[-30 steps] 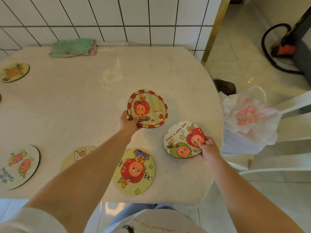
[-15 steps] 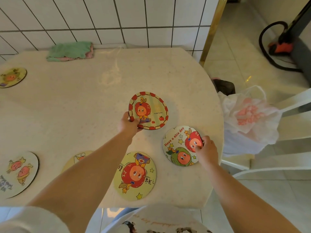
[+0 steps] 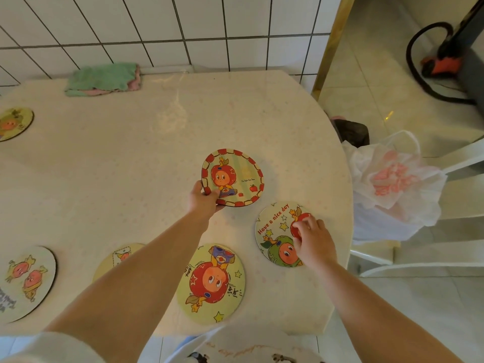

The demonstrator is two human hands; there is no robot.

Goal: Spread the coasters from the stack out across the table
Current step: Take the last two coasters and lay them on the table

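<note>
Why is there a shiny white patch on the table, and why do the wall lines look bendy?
Head view: the patch is glare reflecting off the glossy table; the tiled wall lines slant and curve from wide-angle distortion; the far-left coaster looks slightly blurred.

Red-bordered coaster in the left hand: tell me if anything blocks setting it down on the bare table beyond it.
Nothing visible does. The left hand grips the red-bordered coaster by its near edge, and the table beyond it lies bare up to the folded cloths by the wall.

Warm, bright daylight; soft glare on the table [image 3: 167,119]; wide-angle bowing at edges.
</note>
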